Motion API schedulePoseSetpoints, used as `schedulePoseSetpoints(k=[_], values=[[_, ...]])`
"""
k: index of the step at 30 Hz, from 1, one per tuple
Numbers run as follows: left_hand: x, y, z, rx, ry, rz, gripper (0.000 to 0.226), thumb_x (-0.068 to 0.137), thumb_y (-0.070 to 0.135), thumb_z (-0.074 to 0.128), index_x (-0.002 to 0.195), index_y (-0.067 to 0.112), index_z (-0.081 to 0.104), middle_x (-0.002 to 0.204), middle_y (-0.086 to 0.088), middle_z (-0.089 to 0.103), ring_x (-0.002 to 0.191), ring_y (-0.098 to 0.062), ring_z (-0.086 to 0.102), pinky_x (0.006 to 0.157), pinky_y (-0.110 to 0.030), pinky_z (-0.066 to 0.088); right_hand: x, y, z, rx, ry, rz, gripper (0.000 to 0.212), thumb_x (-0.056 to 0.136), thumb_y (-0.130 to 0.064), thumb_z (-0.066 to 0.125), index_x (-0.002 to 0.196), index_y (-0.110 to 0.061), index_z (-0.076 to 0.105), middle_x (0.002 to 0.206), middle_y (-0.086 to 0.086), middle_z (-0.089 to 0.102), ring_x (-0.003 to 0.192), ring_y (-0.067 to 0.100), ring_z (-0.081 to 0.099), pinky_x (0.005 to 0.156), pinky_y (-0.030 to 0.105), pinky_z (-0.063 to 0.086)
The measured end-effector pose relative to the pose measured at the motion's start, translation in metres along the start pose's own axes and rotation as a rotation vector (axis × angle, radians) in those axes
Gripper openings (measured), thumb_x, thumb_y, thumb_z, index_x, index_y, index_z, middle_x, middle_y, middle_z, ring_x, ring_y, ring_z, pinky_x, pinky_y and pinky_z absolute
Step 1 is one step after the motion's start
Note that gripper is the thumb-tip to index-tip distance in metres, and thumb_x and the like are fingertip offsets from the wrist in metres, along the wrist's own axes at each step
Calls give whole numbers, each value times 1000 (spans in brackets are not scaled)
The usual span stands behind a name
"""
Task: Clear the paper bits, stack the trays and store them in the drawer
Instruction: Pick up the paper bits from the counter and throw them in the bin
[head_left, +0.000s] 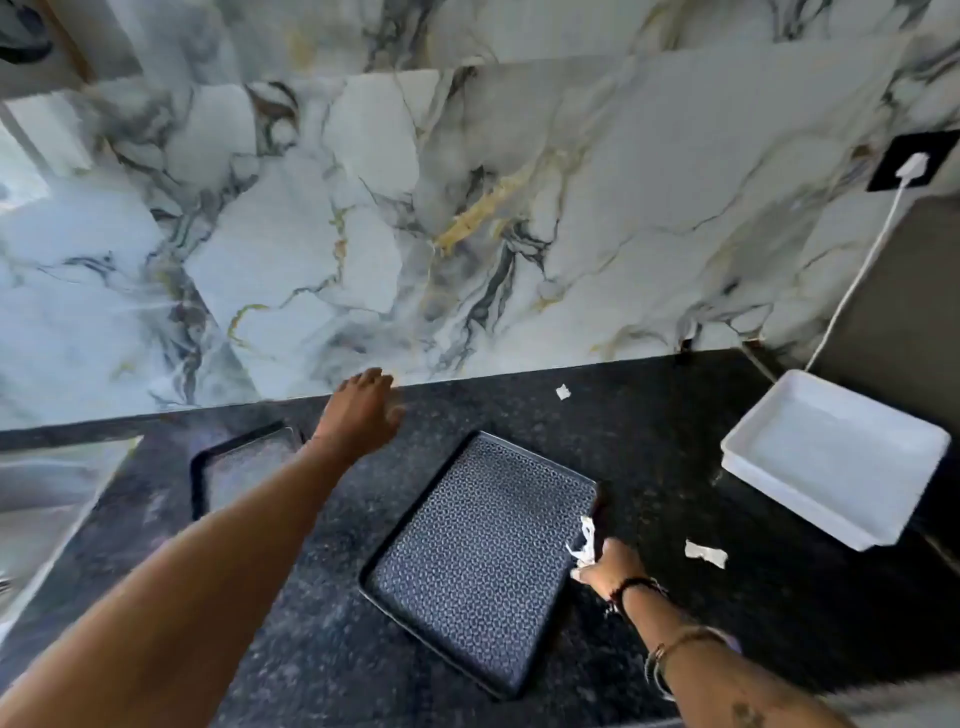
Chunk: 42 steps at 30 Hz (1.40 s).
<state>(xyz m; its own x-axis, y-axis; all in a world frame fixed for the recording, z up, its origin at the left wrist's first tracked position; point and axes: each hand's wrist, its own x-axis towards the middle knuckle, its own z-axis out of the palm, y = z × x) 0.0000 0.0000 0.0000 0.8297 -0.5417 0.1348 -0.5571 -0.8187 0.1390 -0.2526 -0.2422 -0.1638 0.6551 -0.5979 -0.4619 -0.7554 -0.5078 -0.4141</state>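
Observation:
A dark patterned tray (483, 556) lies in the middle of the black counter. A second dark tray (244, 462) sits to its left, partly behind my left forearm. A white tray (831, 457) stands at the right. My right hand (605, 569) rests at the patterned tray's right edge, closed on crumpled white paper bits (584, 543). My left hand (358, 405) reaches toward the back of the counter near the wall, fingers blurred and holding nothing visible. One paper bit (563, 392) lies near the wall, another paper bit (705, 553) lies right of my right hand.
The marble backsplash (467, 234) rises behind the counter. A steel sink (47, 499) is at the left. A white cable (857, 275) runs from a black wall socket (911, 161) down toward the white tray.

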Motion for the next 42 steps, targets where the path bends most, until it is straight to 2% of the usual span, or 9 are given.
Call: schedulePoseSetpoints(k=[3,7,11,15,21,28,32,36,42], values=[[10,-17,33,-10,-51,-28,44,85,35,64,114,3,62,121,-21,63,110,-40,60,92,-46,50,13,-6,12,119,83,61,38,74,-24,75,98,4,69,107,27,70,102,36,65,82,39,49],[37,-48,63,-46,-93,-104,51,86,37,62,128,9,56,128,-17,61,115,-37,59,92,-44,50,39,-13,9,152,116,97,30,87,-19,63,83,10,69,97,32,69,92,43,64,68,42,46],[70,-94,90,-131,-113,-342,45,87,30,59,125,7,57,129,-16,59,117,-36,56,93,-43,47,63,9,-9,59,282,94,38,82,-8,65,48,-9,47,78,33,63,76,45,61,59,36,38],[110,-133,131,-255,-136,-629,39,89,22,53,122,1,57,126,-23,56,117,-42,54,96,-47,47,113,-17,-50,8,463,12,20,72,5,71,56,12,62,71,33,59,68,46,60,64,47,50],[174,-170,198,-298,-203,-746,48,89,32,61,125,1,56,131,-26,48,119,-45,50,97,-51,45,250,-126,-74,2,307,-206,4,73,7,70,75,9,73,121,26,58,111,39,56,97,35,44],[190,-168,226,-432,-51,-732,19,88,13,54,90,-1,65,104,-28,62,93,-44,61,78,-46,50,337,-160,-66,-230,226,-159,14,77,-4,62,80,6,72,98,27,67,93,40,66,78,37,54],[182,-90,213,-586,13,-573,16,85,12,59,72,5,64,85,-18,65,79,-34,61,66,-31,41,323,-140,-68,-164,274,-148,15,76,1,59,78,3,73,92,25,67,89,40,65,77,39,54],[168,37,189,-714,1,-237,10,86,14,64,87,11,73,90,-4,65,79,-15,60,70,-22,41,265,-83,-79,154,412,-103,11,68,7,62,63,3,71,75,22,69,72,38,66,65,42,55],[80,255,192,-683,-345,351,20,94,16,54,89,3,68,97,-14,60,90,-30,62,78,-38,49,145,75,-109,284,559,117,10,67,0,69,65,-9,74,77,12,72,75,30,68,65,26,47]])
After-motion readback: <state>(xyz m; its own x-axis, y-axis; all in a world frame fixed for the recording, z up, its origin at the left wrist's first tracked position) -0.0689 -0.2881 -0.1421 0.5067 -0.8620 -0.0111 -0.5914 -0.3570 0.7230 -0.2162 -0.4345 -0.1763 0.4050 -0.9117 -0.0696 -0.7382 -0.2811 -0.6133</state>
